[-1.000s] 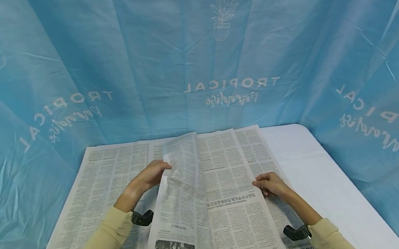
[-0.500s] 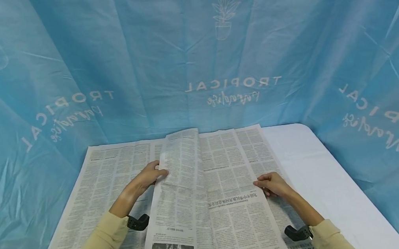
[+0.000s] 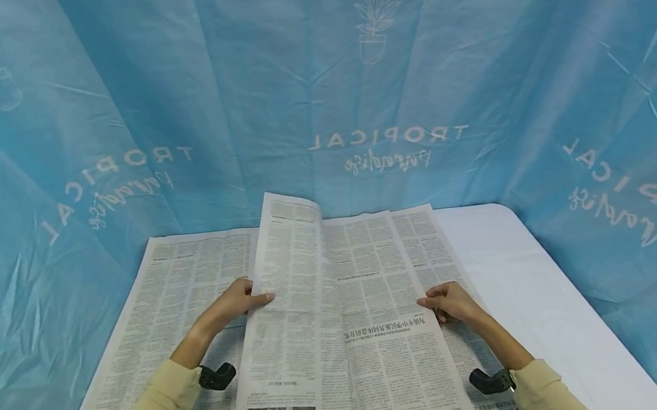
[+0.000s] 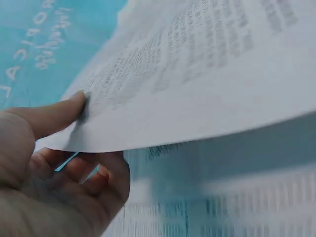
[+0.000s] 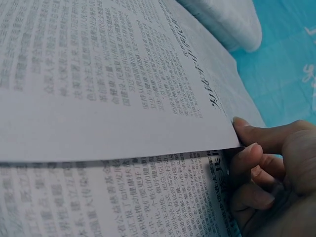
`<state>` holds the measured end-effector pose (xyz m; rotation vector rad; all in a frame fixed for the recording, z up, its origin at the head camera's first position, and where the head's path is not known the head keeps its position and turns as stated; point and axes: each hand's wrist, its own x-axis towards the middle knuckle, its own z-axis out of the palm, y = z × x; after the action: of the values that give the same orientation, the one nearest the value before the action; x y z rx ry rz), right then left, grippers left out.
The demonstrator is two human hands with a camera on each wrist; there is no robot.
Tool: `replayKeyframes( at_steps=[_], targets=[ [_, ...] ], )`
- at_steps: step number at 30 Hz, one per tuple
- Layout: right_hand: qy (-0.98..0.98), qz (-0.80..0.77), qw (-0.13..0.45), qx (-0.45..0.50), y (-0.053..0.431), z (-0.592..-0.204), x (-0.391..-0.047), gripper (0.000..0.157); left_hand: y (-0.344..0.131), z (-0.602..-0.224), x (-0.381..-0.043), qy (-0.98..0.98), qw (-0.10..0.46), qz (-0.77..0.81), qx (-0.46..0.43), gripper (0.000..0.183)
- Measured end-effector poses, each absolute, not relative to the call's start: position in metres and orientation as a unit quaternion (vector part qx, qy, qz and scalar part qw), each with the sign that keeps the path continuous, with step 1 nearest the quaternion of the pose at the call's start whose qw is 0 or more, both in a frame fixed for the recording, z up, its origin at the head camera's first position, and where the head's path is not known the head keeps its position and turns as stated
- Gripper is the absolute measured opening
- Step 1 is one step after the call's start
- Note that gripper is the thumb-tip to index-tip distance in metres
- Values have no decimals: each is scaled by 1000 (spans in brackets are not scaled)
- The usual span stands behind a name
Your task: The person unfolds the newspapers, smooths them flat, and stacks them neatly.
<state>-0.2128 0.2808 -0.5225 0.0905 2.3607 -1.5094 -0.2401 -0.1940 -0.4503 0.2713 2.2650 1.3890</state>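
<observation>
A newspaper [image 3: 385, 356] lies spread on the table, its pages covered in dense columns of print. My left hand [image 3: 234, 304] grips the left edge of a raised page [image 3: 291, 286], thumb on top and fingers beneath, as the left wrist view shows. That page stands tilted above the sheets under it, its far corner lifted. My right hand [image 3: 451, 302] pinches the right edge of the facing page between thumb and forefinger; in the right wrist view that page edge [image 5: 148, 143] is a little apart from the sheet below.
More newspaper [image 3: 166, 297] spreads to the left under the left arm. White table surface [image 3: 517, 279] shows on the right. Blue curtain [image 3: 318, 88] with white lettering surrounds the back and sides. Each wrist wears a black camera [image 3: 217, 376].
My left hand has slid left and nearer along with the raised page, whose far corner has risen and flattened out from a crumpled fold. My right hand stays almost where it was.
</observation>
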Motion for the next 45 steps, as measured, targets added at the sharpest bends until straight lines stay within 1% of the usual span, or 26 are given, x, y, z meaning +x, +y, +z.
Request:
replayKeyframes(
  at_steps=[4,5,7,10,15,20,22,24,29,33,40,45],
  targets=[
    [827,-534,170,41,278,-522,-213,25,-196,-453,-236,879,195,429,75,34],
    [826,-535,171,44,278,-522,-213,25,-197,-453,-236,884,189,421,73,35],
    [824,-537,174,49,277,-522,-213,24,-198,-455,-234,891,179,411,76,31],
    [825,-535,176,47,277,-520,-213,24,-200,-458,-231,897,173,402,67,29],
    [829,-533,168,29,278,-519,-216,23,-205,-466,-228,909,170,378,33,37],
    [832,-528,165,33,279,-519,-216,23,-211,-473,-224,907,160,388,41,25],
    [837,-523,160,33,279,-519,-216,23,-214,-475,-223,905,158,393,42,24],
    [841,-517,154,30,279,-519,-215,22,-217,-475,-222,907,157,388,43,27],
    [851,-507,139,17,281,-517,-214,24,-224,-476,-222,908,160,384,49,33],
    [856,-501,131,12,282,-516,-214,25,-230,-474,-220,904,170,389,49,27],
    [871,-475,124,18,284,-513,-214,23,-243,-469,-218,900,190,391,44,42],
    [882,-457,112,25,284,-513,-213,22,-257,-466,-219,888,197,412,52,26]
  ],
)
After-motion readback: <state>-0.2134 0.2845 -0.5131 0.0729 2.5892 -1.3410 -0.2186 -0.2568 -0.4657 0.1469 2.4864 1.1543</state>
